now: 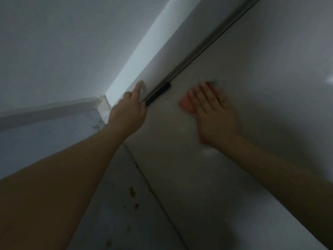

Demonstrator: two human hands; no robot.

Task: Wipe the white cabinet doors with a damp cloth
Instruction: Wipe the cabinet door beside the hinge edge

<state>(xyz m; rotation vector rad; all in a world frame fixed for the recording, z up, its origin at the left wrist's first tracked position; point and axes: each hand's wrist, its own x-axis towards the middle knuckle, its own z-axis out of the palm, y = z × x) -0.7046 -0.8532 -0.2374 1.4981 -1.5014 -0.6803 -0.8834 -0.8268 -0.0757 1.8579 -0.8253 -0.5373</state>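
Note:
I look up at a tall white cabinet door [261,91] that fills the right of the view. My right hand [214,112] lies flat on the door with straight fingers, pressing a pink cloth [186,104] against it; the cloth shows past the thumb side and at the fingertips. My left hand [130,107] reaches up to the door's top left corner, fingers extended against the white strip above, its thumb side next to a black handle [158,94] on the door's edge. The picture is dim and a little blurred.
A white fascia strip [144,56] runs along above the door to the ceiling [63,42]. A white moulding [54,109] meets it at the corner. A lower panel [117,204] left of the door carries several brown spots.

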